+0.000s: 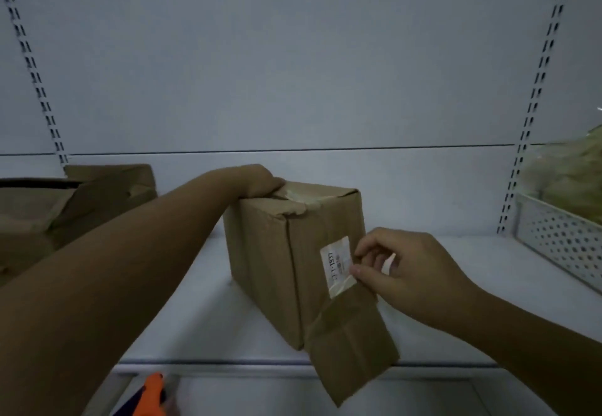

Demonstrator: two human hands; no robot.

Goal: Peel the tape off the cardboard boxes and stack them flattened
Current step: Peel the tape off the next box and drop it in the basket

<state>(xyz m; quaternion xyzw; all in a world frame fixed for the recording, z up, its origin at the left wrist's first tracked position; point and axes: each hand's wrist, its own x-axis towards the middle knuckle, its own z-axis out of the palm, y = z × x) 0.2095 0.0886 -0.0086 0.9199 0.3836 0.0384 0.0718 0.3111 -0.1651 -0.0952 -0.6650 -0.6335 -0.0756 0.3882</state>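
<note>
Nearest to us, our left forearm (pixel 107 272) runs up from the lower left corner, and beneath it an orange-tipped tool (pixel 151 394) pokes into view at the bottom edge; we cannot tell what kind of tool it is. Our left hand (pixel 259 181) rests on the top rear corner of the brown cardboard box (pixel 260 265), palm down, fingers curled over the edge where clear tape (pixel 301 196) crosses the torn top flaps. How tightly those fingers clutch we cannot tell, since they wrap out of sight behind the box.

The box stands upright on the white shelf (pixel 195 318), roughly in the middle of it, with one corner turned toward us. On its right face sits a white printed label (pixel 335 264). Our right hand (pixel 407 269) is just beside that label, thumb and forefinger pinched together on a strip of tape at the label's edge, the other fingers loosely bent. Below the pinch a brown cardboard flap (pixel 353 347) hangs outward and down past the shelf's front lip.

At the far left of the shelf lies another cardboard box (pixel 75 207), crumpled and partly opened, well apart from ours. At the right stands a perforated white metal basket (pixel 560 239) holding a blurred greenish-yellow bundle (pixel 573 174).
</note>
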